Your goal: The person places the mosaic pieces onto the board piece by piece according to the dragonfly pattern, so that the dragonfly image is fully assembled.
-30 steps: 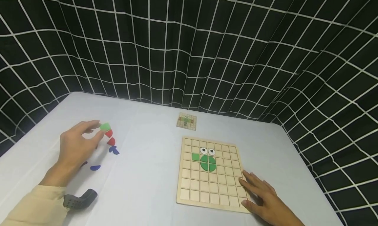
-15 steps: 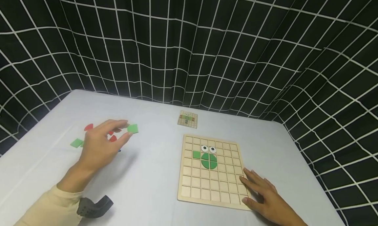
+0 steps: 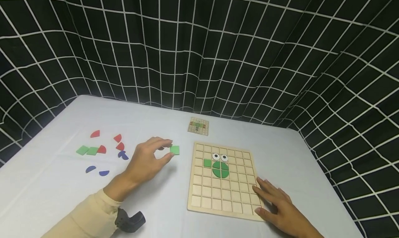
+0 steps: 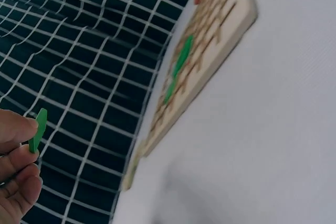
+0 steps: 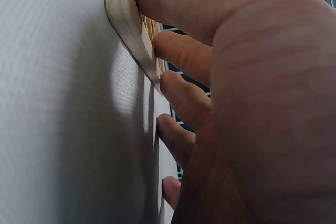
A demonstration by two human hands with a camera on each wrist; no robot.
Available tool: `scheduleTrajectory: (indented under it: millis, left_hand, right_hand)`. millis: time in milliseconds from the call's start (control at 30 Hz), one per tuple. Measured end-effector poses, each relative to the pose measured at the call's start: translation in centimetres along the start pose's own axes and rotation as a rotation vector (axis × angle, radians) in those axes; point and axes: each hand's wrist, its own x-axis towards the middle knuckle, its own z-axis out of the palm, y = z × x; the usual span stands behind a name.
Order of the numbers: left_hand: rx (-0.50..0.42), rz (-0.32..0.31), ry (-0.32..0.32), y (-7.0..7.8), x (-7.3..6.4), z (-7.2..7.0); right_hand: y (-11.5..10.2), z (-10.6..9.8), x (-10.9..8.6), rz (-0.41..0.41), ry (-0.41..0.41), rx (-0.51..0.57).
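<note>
Gridded black cloth (image 3: 174,68) walls the surface (image 3: 168,203); the board (image 3: 227,198) carries eyes (image 3: 215,156), green quarters (image 3: 224,174), one square (image 3: 207,163). Near it, the left hand (image 3: 144,162) pinches a second square (image 3: 176,150); the right hand (image 3: 275,204), fingers spread, touches the board's edge. Red pieces (image 3: 117,138), blue pieces (image 3: 104,173) and green pieces (image 3: 92,151) lie unplaced.

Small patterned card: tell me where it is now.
In the head view, the small patterned card lies on the table beyond the far left corner of the wooden board, farther back than the green square in the left hand.
</note>
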Motion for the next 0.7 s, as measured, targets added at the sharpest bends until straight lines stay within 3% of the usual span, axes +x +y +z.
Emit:
scheduleTrajectory:
  millis: [167,500,700]
  left_hand:
    - [-0.05,-0.035,-0.088,0.5,-0.1,2.3]
    - [-0.134,-0.187,-0.363,1.9,0.1,6.9]
    - [-0.094,-0.195,-0.433,2.1,0.1,8.6]
  right_hand:
    - [0.1,-0.3,0.0,0.016,-0.004,0.014]
    - [0.2,-0.3,-0.1,0.011,-0.002,0.012]
    - [0.1,-0.1,0.1,0.008,-0.001,0.018]
